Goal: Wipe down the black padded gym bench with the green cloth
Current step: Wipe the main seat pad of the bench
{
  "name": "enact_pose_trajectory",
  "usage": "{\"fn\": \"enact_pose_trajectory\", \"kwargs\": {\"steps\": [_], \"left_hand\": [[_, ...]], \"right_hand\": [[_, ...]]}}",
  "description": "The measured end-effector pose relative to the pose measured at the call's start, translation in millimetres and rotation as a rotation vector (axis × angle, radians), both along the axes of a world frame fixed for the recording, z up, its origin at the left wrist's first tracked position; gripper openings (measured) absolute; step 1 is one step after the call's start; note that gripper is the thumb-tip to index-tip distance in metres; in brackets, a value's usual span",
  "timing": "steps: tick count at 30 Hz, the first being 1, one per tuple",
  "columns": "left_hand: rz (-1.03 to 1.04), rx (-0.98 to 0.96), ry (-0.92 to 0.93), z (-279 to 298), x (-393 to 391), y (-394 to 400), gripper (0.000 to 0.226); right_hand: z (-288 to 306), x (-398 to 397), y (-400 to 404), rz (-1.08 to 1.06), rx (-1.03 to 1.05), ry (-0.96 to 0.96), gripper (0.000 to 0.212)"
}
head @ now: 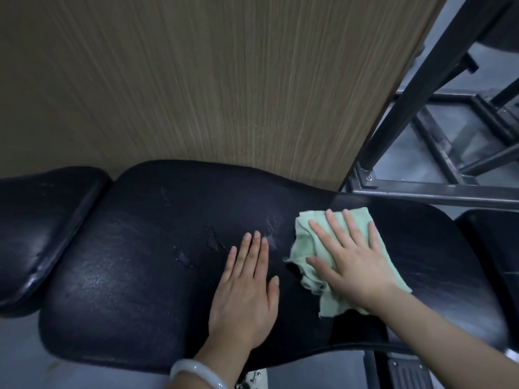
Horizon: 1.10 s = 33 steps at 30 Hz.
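Note:
The black padded gym bench [140, 262] runs across the head view from left to right, its worn surface cracked near the middle. A crumpled green cloth [304, 240] lies on the right half of the pad. My right hand [351, 259] presses flat on the cloth with straight, spread fingers. My left hand [247, 290] rests flat on the bare pad just left of the cloth, fingers straight and close together. A pale bangle sits on my left wrist.
A wood-grain panel [196, 80] stands directly behind the bench. A black and grey metal frame [421, 122] rises at the right. A separate black pad [36, 226] adjoins the bench at the left, another [494, 242] at the right. Grey floor shows below.

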<state>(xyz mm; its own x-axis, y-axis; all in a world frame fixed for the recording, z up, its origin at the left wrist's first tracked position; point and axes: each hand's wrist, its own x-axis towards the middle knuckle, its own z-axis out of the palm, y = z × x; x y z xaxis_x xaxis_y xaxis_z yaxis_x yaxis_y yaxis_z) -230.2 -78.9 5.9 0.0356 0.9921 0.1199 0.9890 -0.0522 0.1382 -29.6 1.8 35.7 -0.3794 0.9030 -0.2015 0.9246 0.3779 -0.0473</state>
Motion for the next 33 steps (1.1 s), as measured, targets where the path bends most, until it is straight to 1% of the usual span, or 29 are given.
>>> {"fn": "enact_pose_trajectory", "kwargs": {"steps": [3, 5, 7, 9, 12, 14, 17, 21, 27, 33], "left_hand": [[-0.014, 0.015, -0.016, 1, -2, -1, 0.062], [-0.033, 0.028, -0.039, 5, -6, -2, 0.064], [-0.06, 0.047, -0.025, 8, -19, -2, 0.066], [-0.057, 0.051, 0.037, 9, -46, -2, 0.068], [0.037, 0.032, 0.117, 8, -104, -1, 0.072], [0.077, 0.006, 0.163, 7, -142, -3, 0.075], [0.1, -0.051, 0.169, 6, -178, -11, 0.079], [0.062, -0.055, 0.12, 2, -185, -12, 0.078], [0.051, -0.056, 0.128, 2, -213, -20, 0.077], [0.078, -0.036, 0.04, -1, -213, -25, 0.074]], "right_hand": [[2, 24, -7, 0.097, -0.041, 0.025, 0.062], [11, 32, -8, 0.078, -0.092, 0.065, 0.057], [18, 26, -9, -0.036, -0.145, 0.1, 0.059], [16, 11, -11, -0.133, -0.113, 0.066, 0.067], [6, -19, -9, -0.209, -0.067, -0.001, 0.07], [4, -37, -4, -0.196, -0.064, -0.002, 0.07], [2, -68, 0, -0.143, -0.056, 0.001, 0.069], [2, -108, 3, -0.109, -0.052, 0.002, 0.069], [1, -152, 5, -0.037, -0.04, 0.001, 0.07], [-2, -186, 9, 0.0, -0.019, 0.022, 0.072]]}}
